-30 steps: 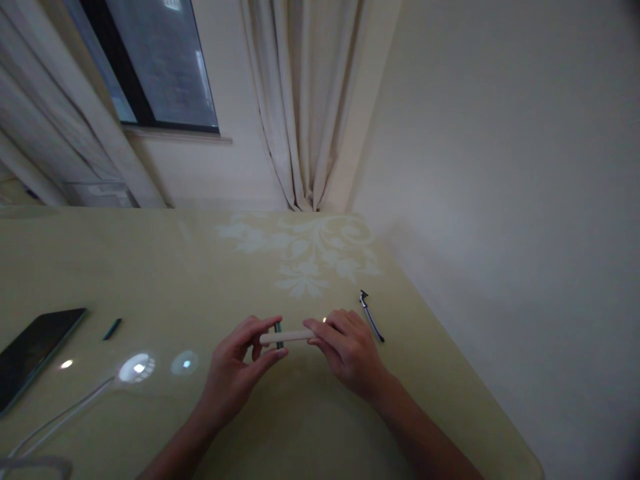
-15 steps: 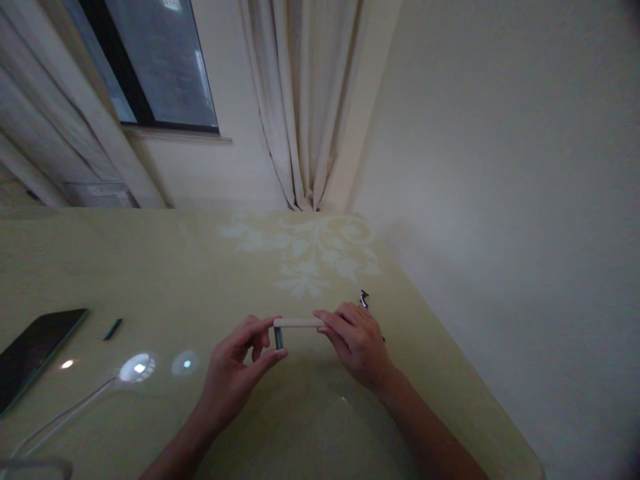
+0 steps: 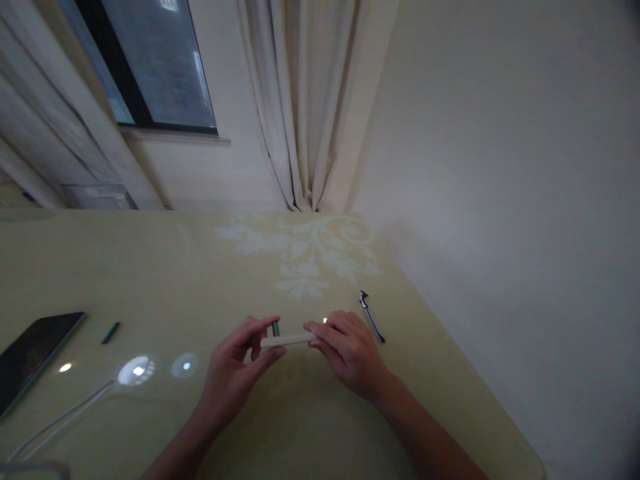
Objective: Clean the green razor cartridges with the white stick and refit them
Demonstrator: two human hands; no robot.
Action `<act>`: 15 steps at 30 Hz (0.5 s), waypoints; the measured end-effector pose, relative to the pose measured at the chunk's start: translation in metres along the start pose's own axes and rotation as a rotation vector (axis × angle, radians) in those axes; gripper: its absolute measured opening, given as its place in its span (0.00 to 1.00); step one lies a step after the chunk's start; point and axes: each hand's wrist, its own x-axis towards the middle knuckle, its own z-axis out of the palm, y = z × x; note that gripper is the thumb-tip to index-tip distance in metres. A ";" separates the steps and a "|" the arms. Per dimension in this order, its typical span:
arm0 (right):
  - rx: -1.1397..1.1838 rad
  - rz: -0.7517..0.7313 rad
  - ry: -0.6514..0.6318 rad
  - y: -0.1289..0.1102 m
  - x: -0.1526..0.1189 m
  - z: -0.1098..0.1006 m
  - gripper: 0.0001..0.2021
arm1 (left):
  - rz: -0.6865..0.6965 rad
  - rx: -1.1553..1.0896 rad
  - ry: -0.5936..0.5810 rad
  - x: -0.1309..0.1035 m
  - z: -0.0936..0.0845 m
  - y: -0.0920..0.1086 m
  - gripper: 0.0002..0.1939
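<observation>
My left hand (image 3: pixel 237 369) pinches a small green-and-dark piece (image 3: pixel 277 329), which looks like a razor cartridge, between index finger and thumb. My right hand (image 3: pixel 353 353) is closed on one end of a thin, off-white flat bar (image 3: pixel 287 340). The bar's other end lies between my left thumb and index finger, just under the small piece; whether the thumb presses on it I cannot tell. To the right of my right hand lies a slim, dark and shiny razor handle (image 3: pixel 371 317) on the table.
A dark tablet or phone (image 3: pixel 37 353) lies on the left of the table (image 3: pixel 150 280), beside another small green-and-dark piece (image 3: pixel 111 333). A white cable (image 3: pixel 65 421) runs in the lower left. A wall (image 3: pixel 500 233) borders the table's right side.
The bar's left end has dropped from the top of the small piece to its lower end. My right hand has moved slightly left and down, uncovering the razor handle.
</observation>
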 end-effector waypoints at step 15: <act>-0.098 0.011 0.025 0.004 0.001 -0.002 0.19 | 0.010 0.007 -0.016 -0.001 0.000 -0.005 0.20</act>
